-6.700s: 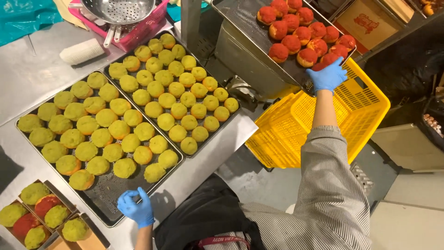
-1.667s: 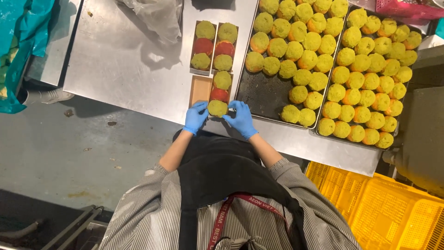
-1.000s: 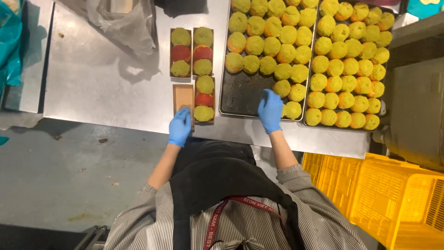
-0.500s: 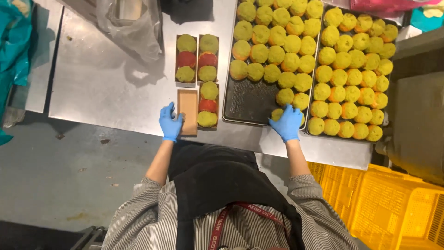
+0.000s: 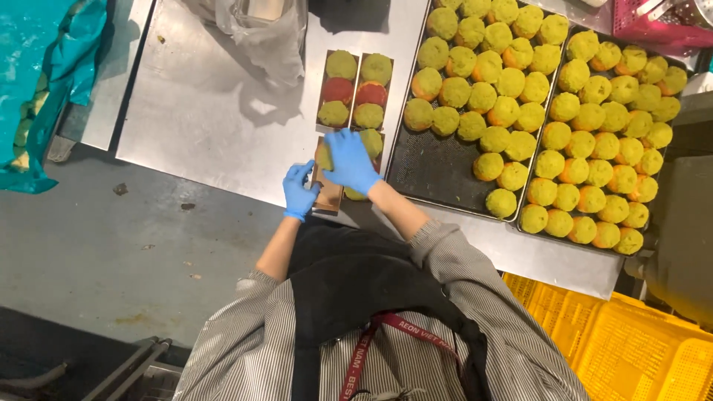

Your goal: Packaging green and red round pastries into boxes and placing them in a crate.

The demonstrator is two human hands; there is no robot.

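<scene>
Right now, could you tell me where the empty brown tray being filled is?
In the head view, the brown tray lies at the steel table's near edge, between the left hand and right hand, just below the two filled trays.

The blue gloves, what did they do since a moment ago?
The right hand left the baking tray and swung left over the small brown box, bringing a green bun. The left hand stayed at the box's left edge. The filled boxes look unchanged.

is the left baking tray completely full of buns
No, the left tray has a bare dark patch in its lower left, while buns fill only the rest.
</scene>
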